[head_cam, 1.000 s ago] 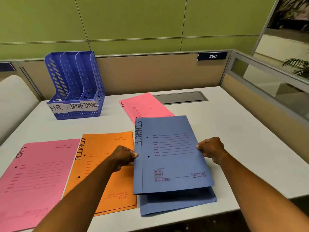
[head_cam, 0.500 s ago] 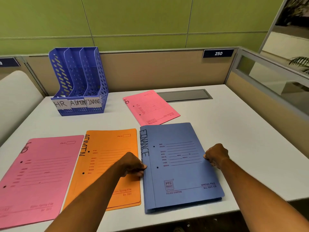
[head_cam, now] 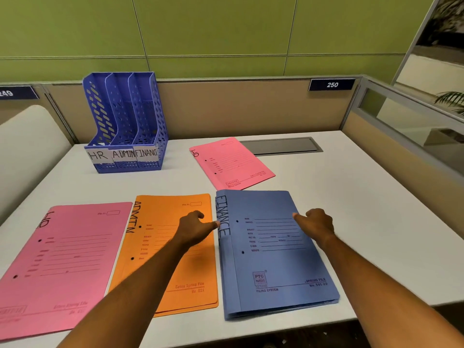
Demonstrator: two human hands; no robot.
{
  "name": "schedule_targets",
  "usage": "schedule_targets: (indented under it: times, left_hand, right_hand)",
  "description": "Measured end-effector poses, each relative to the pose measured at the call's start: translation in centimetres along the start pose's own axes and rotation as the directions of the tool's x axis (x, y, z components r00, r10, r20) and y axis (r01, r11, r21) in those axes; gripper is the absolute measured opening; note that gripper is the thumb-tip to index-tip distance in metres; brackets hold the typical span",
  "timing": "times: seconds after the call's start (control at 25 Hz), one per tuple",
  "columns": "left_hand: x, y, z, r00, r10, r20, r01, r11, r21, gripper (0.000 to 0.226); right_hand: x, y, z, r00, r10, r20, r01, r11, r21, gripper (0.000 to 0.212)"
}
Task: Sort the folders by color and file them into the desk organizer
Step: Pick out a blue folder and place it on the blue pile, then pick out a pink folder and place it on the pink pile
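Nearest the front edge of the white worktop [head_cam: 351,197], three folders are laid flat in a row: a large pink folder [head_cam: 62,259] marked HR at the left, an orange folder [head_cam: 155,272] marked ADMIN just beside it, and a blue folder [head_cam: 273,259] marked FINANCE at the right, resting on further blue sheets. The left hand [head_cam: 193,228] is held over the orange folder with fingers loosely curled, its fingertips met against the blue folder's spine; nothing is gripped. The right hand [head_cam: 313,226] is rested on the blue cover, fingers loosely bent, nothing pinched. Farther back, a smaller pink folder [head_cam: 231,164] is seen lying alone. At the far left, a blue desk organizer [head_cam: 125,126] is stood, its three compartments labelled HR, ADMIN and FINANCE.
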State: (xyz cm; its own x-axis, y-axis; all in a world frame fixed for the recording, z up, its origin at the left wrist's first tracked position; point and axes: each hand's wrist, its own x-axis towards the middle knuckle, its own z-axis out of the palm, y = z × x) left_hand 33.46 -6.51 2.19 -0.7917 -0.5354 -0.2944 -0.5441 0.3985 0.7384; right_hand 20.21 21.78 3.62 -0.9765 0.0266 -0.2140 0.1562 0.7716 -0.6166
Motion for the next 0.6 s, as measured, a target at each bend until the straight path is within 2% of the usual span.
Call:
schedule_targets:
  times: [0.04,0.12,0.24,0.44,0.6]
  left_hand:
    - [0.1,-0.1,-0.2,0.998,0.051,-0.026,-0.048,0.995,0.083,0.076]
    - [0.0,-0.3,-0.6,0.987,0.153,-0.055,-0.139,0.969,0.203,0.086]
    - [-0.1,-0.4,-1.2,0.960,0.262,-0.097,-0.207,0.902,0.380,0.094]
    - [0.5,-0.4,-2.1,0.932,0.342,-0.121,-0.229,0.815,0.533,0.100]
    - [2.0,-0.2,-2.6,0.916,0.383,-0.120,-0.240,0.763,0.600,0.103]
  right_hand:
    - [-0.4,-0.5,0.3,0.999,-0.050,0.012,0.050,0.998,-0.022,0.037]
    - [-1.2,-1.6,1.0,0.990,-0.136,0.028,0.137,0.990,-0.036,0.060]
    - [-2.4,-3.0,2.2,0.955,-0.293,0.049,0.296,0.946,-0.129,0.071]
    - [-3.1,-5.1,4.6,0.877,-0.474,0.080,0.472,0.818,-0.329,0.090]
    - [-2.0,-6.5,5.9,0.845,-0.527,0.088,0.508,0.743,-0.436,0.099]
